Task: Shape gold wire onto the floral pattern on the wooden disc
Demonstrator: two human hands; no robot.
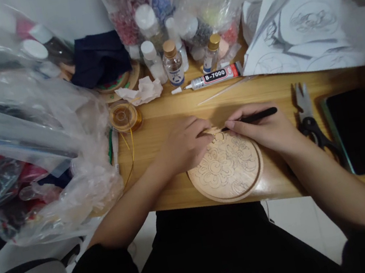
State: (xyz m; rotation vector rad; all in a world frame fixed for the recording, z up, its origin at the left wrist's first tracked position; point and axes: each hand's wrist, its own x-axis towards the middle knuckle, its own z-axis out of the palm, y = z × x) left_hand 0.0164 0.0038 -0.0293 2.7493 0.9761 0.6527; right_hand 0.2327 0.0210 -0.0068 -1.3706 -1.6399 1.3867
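A round pale wooden disc (225,166) with a raised rim and outlined flower shapes lies at the table's front edge. My left hand (189,142) rests over its upper left side, fingers curled and pressed together by the top edge. A small pale piece shows at those fingertips, but whatever they pinch is mostly hidden. At the disc's upper right, my right hand (260,125) is closed around a slim black pen-like tool (260,115). The tool's thin tip points left, close to my left fingertips; its exact kind is unclear.
Behind the disc lie a B-7000 glue tube (216,75), small bottles (173,63) and a wire spool (125,115). Scissors (310,123) and a phone (358,131) are at right, below drawn paper sheets (308,29). Plastic bags (82,111) crowd the left.
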